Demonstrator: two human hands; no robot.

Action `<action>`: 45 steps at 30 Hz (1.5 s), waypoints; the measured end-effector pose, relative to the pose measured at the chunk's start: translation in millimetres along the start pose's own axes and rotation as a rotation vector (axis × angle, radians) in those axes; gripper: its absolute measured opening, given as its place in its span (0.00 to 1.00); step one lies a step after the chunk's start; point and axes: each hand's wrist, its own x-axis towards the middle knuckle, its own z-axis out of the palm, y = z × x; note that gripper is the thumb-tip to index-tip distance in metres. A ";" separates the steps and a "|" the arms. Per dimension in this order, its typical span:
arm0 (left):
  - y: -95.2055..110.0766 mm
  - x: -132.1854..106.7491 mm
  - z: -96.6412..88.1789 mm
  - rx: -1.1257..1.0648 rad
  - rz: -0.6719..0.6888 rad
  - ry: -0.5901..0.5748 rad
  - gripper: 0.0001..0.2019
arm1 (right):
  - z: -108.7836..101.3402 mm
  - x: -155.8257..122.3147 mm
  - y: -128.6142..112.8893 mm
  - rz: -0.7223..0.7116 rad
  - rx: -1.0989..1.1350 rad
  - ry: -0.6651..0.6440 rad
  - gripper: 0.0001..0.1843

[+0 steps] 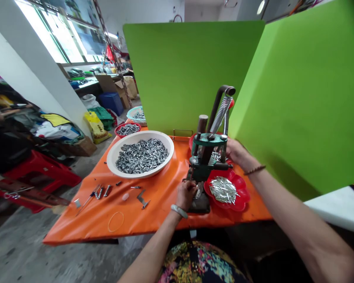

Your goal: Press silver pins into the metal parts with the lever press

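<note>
A green hand press [208,157] with a coil spring [221,114] and a dark bent lever stands near the table's front edge. At its base, my left hand [186,194] has its fingers pinched together; anything between them is too small to make out. My right hand [235,151] is at the press's right side, beside a bright rod and over the back red bowl [191,143]. Its fingertips are hidden behind the press. Small metal pieces lie in that bowl. Right of the base, a red scalloped bowl [244,192] holds thin shiny metal pins [223,189].
A large white basin [112,165] of grey metal parts stands on the orange tablecloth [162,200]. Behind it are a red bowl [118,133] and a light blue basket [129,114]. Loose tools and bolts [107,191] lie at left. Green panels [194,74] enclose the back and right.
</note>
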 end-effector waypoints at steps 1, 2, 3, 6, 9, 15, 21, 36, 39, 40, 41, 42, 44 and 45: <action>-0.8 -0.2 0.3 -0.001 0.004 0.004 0.04 | -4.0 12.2 -25.8 -0.038 0.038 -0.008 0.14; -1.4 -0.5 0.5 0.000 0.007 0.006 0.04 | -5.2 23.4 -51.2 -0.112 0.075 -0.007 0.18; -1.6 -0.9 0.5 0.003 0.009 0.008 0.04 | -4.0 33.3 -75.0 -0.179 0.101 -0.001 0.21; -1.8 -2.2 0.6 0.011 0.017 0.018 0.05 | 7.3 50.6 -128.2 -0.256 0.013 0.065 0.29; -3.2 -2.8 1.2 0.017 0.022 0.029 0.05 | 18.7 36.9 -152.0 -0.314 -0.196 0.209 0.34; -5.1 -2.1 3.2 -0.015 0.043 0.049 0.04 | 30.2 -82.3 -163.5 -0.204 -0.208 -0.062 0.39; -1.2 -2.2 1.1 -0.004 0.069 0.030 0.02 | 47.0 -155.4 -145.4 0.285 -0.435 -0.802 0.39; -32.7 -2.2 14.8 -0.042 0.029 -0.012 0.16 | 84.8 -203.9 -0.3 -0.622 -1.175 -0.654 0.07; -32.1 -2.1 13.7 -0.034 0.026 -0.027 0.15 | 79.2 -193.9 55.5 -0.764 -1.177 -0.633 0.04; -32.2 -2.0 13.5 -0.030 0.022 -0.030 0.15 | 76.9 -188.8 73.4 -0.815 -1.198 -0.630 0.05; -32.3 -2.0 13.5 -0.028 0.016 -0.031 0.15 | 74.7 -183.0 89.8 -0.864 -1.226 -0.623 0.09; -32.5 -2.1 13.6 -0.027 0.009 -0.030 0.14 | 72.7 -176.6 104.3 -0.906 -1.258 -0.608 0.11; -32.8 -2.1 14.0 -0.028 0.000 -0.030 0.14 | 69.6 -162.7 126.8 -0.968 -1.308 -0.573 0.12; -32.8 -2.1 14.2 -0.027 -0.003 -0.031 0.14 | 68.5 -156.2 135.1 -0.982 -1.325 -0.551 0.10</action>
